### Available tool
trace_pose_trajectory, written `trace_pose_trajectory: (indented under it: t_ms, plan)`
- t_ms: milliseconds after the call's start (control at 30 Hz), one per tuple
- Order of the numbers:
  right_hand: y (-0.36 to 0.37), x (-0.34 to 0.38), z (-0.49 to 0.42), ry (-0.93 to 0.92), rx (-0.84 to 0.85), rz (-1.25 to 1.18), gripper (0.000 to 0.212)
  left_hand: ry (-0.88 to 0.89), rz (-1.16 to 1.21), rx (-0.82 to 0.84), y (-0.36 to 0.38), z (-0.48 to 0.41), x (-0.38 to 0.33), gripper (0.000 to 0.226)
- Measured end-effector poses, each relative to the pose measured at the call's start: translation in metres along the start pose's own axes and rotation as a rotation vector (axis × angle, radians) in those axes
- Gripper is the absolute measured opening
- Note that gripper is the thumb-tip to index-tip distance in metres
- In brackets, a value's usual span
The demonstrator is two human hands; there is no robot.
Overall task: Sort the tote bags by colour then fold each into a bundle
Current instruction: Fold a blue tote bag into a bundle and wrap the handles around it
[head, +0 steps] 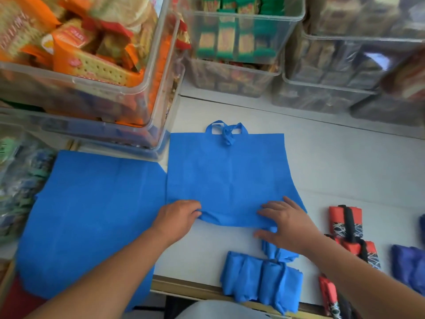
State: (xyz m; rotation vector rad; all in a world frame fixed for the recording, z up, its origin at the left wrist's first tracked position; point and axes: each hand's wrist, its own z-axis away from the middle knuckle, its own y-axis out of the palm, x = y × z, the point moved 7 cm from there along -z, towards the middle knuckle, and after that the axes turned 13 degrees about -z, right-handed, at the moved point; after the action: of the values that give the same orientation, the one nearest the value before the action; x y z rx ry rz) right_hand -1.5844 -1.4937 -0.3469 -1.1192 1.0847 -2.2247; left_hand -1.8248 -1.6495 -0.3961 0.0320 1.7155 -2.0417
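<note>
A blue tote bag [226, 173] lies flat on the white table [333, 162], handles pointing away from me. My left hand [177, 215] grips its near left edge, fingers curled under the lifted fold. My right hand [285, 223] rests with spread fingers on the near right edge. More flat blue bags [92, 215] lie to the left, hanging over the table edge. Blue folded bundles [259, 279] sit near the front edge. Red bundles with black straps [345, 221] lie to the right, and a purple bag [409, 265] shows at the far right.
Clear plastic bins of packaged snacks stand stacked at the left [87, 72] and along the back [241, 42], with darker bins [358, 65] at the back right. The table's wooden front edge [184, 287] runs just before me. Wrapped packets [20, 180] sit at the far left.
</note>
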Motion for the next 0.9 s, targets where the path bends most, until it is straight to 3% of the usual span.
trace_pose_trajectory:
  t_ms: [100,200,233,333,467,533,600,700,800,900]
  plan:
    - [-0.04,-0.007,0.012,-0.044,-0.169,-0.102,0.044,0.001,0.152,0.052,-0.033,-0.005,-0.007,0.021]
    - [-0.087,-0.023,0.025,0.099,-0.252,-0.29,0.007,-0.011,0.251,0.018,-0.075,-0.005,-0.012,0.02]
    - [-0.099,-0.028,0.029,0.149,-0.255,-0.358,0.004,-0.037,0.269,0.026,-0.085,-0.006,-0.012,0.015]
    - [-0.117,-0.05,0.033,0.251,-0.326,-0.54,0.026,-0.107,0.284,-0.023,-0.115,-0.016,-0.012,0.017]
    - [-0.102,-0.068,0.017,0.355,-0.25,-0.576,0.026,-0.193,0.177,-0.235,-0.14,-0.029,-0.022,0.037]
    - [-0.084,-0.071,0.002,0.373,-0.183,-0.529,0.016,-0.132,0.101,-0.283,-0.14,-0.036,-0.039,0.04]
    - [-0.073,-0.076,-0.013,0.393,-0.19,-0.491,0.032,-0.001,-0.05,-0.3,-0.13,-0.044,-0.06,0.039]
    - [-0.067,-0.087,-0.028,0.513,-0.208,-0.56,0.054,0.145,-0.131,-0.197,-0.098,-0.049,-0.089,0.041]
    - [-0.06,-0.106,-0.044,0.588,-0.162,-0.509,0.051,0.166,-0.222,-0.047,-0.067,-0.052,-0.104,0.056]
    - [-0.053,-0.116,-0.058,0.573,-0.177,-0.429,0.045,0.115,-0.224,0.254,-0.043,-0.067,-0.097,0.067]
